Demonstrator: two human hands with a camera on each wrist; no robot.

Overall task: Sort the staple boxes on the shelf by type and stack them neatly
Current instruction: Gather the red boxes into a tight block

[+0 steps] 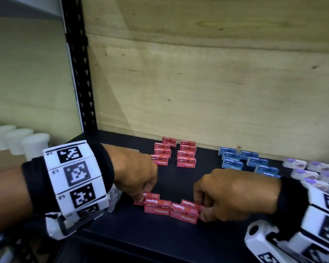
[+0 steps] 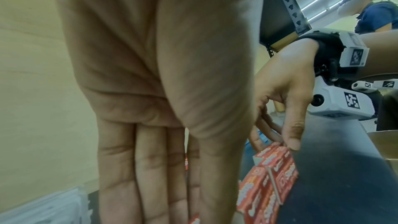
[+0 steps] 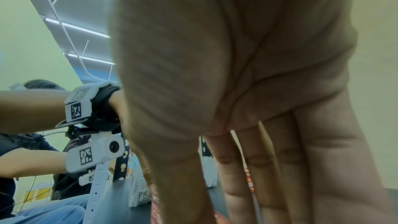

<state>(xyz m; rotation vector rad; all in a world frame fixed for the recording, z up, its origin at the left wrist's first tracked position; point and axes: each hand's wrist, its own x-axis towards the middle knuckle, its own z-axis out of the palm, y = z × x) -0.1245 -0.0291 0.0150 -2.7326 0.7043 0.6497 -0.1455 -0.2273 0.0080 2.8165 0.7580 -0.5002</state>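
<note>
A cluster of red staple boxes (image 1: 158,208) stands near the front of the black shelf (image 1: 122,236), in two layers with labels facing me. My left hand (image 1: 141,198) pinches the cluster's left end, where a red sliver shows between thumb and fingers (image 2: 140,176). On the right end, my right hand (image 1: 200,211) pinches with the thumb in front and the fingers behind, as the left wrist view shows (image 2: 277,139). Further back stand two rows of red boxes (image 1: 186,156), then blue boxes (image 1: 235,160) and purple-white boxes (image 1: 308,171) to the right.
A wooden back panel (image 1: 217,92) closes the shelf behind. A black perforated upright (image 1: 80,73) stands at the left. Clear packets (image 1: 114,198) lie by my left wrist. White round containers (image 1: 32,145) sit on the neighbouring shelf. Another person (image 2: 374,16) is nearby.
</note>
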